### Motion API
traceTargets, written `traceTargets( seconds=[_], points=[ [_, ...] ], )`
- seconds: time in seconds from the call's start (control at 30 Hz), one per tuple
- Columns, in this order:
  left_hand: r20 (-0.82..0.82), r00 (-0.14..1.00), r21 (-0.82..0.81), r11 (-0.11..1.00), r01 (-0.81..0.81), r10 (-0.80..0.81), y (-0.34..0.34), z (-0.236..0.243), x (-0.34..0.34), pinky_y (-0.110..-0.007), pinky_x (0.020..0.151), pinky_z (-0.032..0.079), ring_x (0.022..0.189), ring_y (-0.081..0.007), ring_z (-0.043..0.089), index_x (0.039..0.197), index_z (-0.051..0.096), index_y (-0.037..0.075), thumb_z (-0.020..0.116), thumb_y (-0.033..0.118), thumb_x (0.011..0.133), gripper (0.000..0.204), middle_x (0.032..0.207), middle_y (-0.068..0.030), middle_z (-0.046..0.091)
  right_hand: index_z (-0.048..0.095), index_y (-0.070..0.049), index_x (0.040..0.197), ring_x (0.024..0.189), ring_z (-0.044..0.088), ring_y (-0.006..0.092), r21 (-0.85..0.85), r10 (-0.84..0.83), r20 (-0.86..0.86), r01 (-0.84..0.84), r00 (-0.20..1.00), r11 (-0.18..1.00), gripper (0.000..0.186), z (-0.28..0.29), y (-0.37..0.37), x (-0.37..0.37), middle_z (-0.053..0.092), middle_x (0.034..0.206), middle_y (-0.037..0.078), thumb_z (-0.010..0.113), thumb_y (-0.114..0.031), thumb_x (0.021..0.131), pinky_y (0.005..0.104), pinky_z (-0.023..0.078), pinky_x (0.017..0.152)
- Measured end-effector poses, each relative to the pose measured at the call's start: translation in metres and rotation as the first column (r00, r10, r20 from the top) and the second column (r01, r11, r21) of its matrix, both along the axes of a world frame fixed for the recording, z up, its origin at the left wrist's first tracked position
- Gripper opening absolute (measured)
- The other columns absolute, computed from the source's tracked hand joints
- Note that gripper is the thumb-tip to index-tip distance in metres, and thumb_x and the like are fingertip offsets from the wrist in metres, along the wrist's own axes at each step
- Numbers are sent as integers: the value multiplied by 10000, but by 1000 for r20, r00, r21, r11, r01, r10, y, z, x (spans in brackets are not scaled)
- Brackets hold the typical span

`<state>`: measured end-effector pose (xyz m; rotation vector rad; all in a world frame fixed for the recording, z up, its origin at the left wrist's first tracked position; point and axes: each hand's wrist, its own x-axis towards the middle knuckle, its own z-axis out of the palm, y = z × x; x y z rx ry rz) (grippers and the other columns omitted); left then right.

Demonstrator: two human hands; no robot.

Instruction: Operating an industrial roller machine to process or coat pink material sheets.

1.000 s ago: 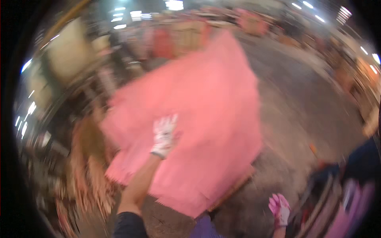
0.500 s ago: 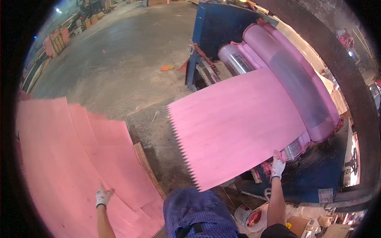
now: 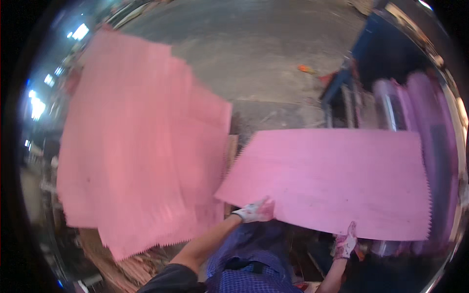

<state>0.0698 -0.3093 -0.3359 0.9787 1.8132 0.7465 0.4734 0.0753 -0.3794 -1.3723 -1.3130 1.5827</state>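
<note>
A pink veneer sheet [image 3: 327, 176] with sawtooth short edges lies level in front of me, its right end at the rollers. My left hand [image 3: 256, 210], in a white pink-stained glove, grips its near edge toward the left corner. My right hand [image 3: 346, 242], in a similar glove, is closed on the near edge further right, a finger on top. To the left is a stack of paler pink sheets [image 3: 137, 132] with staggered, jagged edges. Pink-coated rollers [image 3: 430, 112] and a steel roller [image 3: 391, 110] stand at the right. The picture is slightly blurred.
The machine's dark blue frame [image 3: 376, 44] rises at the back right. Beyond is a grey concrete floor [image 3: 234, 49] with an orange item [image 3: 307, 69] on it. Below me is a purple checked apron [image 3: 254, 273]. Pinkish scraps [image 3: 122, 263] lie under the stack's near end.
Since half a second ago, my left hand has left the stack and taken hold of the sheet. The sheet has come out from the rollers toward horizontal; the view has turned.
</note>
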Motion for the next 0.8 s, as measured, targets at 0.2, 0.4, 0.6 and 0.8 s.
traceTargets(
  seconds=[0.2,0.4,0.6,0.8],
  points=[
    [-198,845,-345,771,-534,497,-71,-2,-59,-501,1100,411,1277,-489,512,1535,244,-6,678,488,799,987,1422,-321,459,445,11,1441,1270,569,269,-219,311,-675,-584,669,782,431,112,-143,-375,514,1446,203,521,-109,1034,420,522,1023],
    [-60,437,-257,409,-875,897,-205,-63,-101,-418,1105,425,1363,-378,497,1586,152,-21,668,560,837,1079,1466,-302,480,664,0,1136,908,693,169,250,939,290,-962,183,111,191,266,-450,-560,678,1059,75,682,-48,952,325,587,794],
    [201,-141,-110,-121,-987,969,-389,-74,-89,-421,1007,502,1240,-359,599,1579,154,-3,693,567,836,1080,1381,-226,586,407,-6,1501,1376,485,357,23,767,-615,-977,-183,-214,541,286,-575,-587,528,1467,192,519,-291,1054,463,408,1135],
    [375,-538,-923,-361,-137,-755,-326,-126,-90,-363,1004,506,1169,-332,628,1435,411,-44,308,274,1009,542,1324,-200,617,408,-105,1529,1349,513,274,-249,892,-429,-968,143,36,592,126,-382,-534,497,1518,132,582,-362,1025,417,429,1075]
  ],
)
